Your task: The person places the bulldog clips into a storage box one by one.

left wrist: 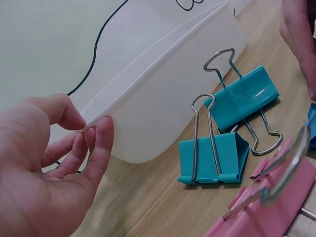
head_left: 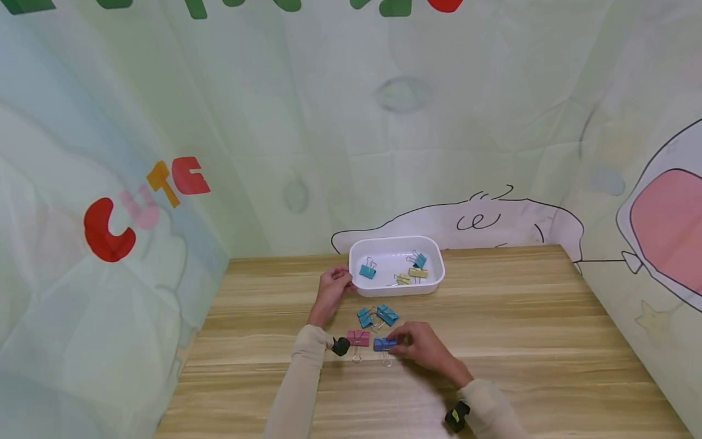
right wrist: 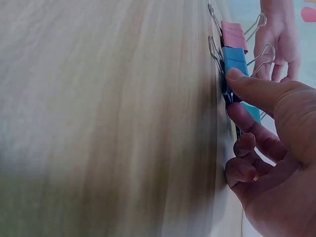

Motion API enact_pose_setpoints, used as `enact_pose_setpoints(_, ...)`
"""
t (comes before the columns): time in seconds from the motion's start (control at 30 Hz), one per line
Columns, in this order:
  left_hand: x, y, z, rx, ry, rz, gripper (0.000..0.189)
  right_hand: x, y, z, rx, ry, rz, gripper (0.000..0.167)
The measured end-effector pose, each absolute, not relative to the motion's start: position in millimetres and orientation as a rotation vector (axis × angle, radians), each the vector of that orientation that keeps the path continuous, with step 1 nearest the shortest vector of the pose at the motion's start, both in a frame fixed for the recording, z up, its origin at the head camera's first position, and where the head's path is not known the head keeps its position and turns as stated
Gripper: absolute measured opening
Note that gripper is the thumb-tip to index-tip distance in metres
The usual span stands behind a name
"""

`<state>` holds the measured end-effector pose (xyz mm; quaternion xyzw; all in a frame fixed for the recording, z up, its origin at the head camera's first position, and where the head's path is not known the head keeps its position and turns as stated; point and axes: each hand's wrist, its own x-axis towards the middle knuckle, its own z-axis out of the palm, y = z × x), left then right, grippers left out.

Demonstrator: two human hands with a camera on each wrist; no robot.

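My left hand [head_left: 332, 291] pinches the near left corner of a white plastic box [head_left: 395, 291] between thumb and fingers; the left wrist view shows the fingertips [left wrist: 104, 129] at its rim. Thumb and index finger of my right hand [head_left: 425, 346] pinch the end of a blue binder clip [head_left: 382, 344], low over the wooden table. Left of it lies a pink binder clip [head_left: 358, 338]. Two teal binder clips, a left one [left wrist: 212, 157] and a right one [left wrist: 244, 98], lie between these clips and the box, their wire handles sticking out.
Inside the box are a teal clip [head_left: 368, 271] at left, another teal clip [head_left: 420, 260] at right and two yellow clips, one [head_left: 418, 273] beside the other [head_left: 403, 279]. The wooden table [head_left: 526, 329] ends at a printed cloth backdrop [head_left: 340, 122] just behind the box.
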<state>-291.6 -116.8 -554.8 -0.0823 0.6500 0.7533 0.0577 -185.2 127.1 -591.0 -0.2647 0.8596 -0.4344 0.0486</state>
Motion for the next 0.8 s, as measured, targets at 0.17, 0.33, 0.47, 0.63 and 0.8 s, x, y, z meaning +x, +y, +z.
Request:
enact_pose_setpoints(0.17,-293.0,-116.4,-557.6,-0.269,1.973,2.287,0.035,-184.3,124.1,-588.7,-0.813,2.62,-1.278,0.022)
enact_pose_setpoints(0.33,-293.8,-115.5,-557.9,-0.278,1.974,2.29,0.036,-181.9,121.1,-585.8,-0.838,2.648,-1.249,0.024)
enact_pose_setpoints(0.47,-293.7,-115.4,-557.7,-0.291,1.974,2.284,0.036,-181.5,120.1,-586.5,-0.871,2.656,-1.244,0.022)
enact_pose_setpoints(0.63,-293.0,-115.4,-557.4,-0.283,1.973,2.287,0.037,-182.6,120.7,-589.2,-0.904,2.637,-1.239,0.02)
enact_pose_setpoints(0.8,-293.0,-115.1,-558.2,-0.27,1.979,2.293,0.037,-182.3,121.7,-589.3,-0.901,2.614,-1.227,0.018)
